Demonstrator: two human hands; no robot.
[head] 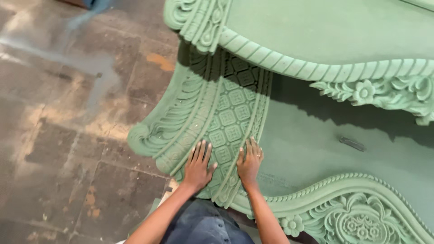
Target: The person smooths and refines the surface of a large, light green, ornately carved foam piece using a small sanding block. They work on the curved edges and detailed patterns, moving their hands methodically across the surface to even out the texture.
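Looking down on a big green carved furniture piece (316,36) that fills the view above and to the right of the fingers, its rope-moulded top edge overhanging the curved carved leg (217,113). Both palms are flat on that leg's lattice band: left hand (198,166) with fingers spread wide, gripping nothing; right hand (249,163) just beside it, fingers closer together, also pressed flat, holding nothing. The leg runs up and away from the fingertips and out under the palms. Risks, as I judge them: a hard push could shift or tip the heavy piece on the stone floor (68,135); the sharp relief could scrape fingertips; fresh-looking green coat might smudge.
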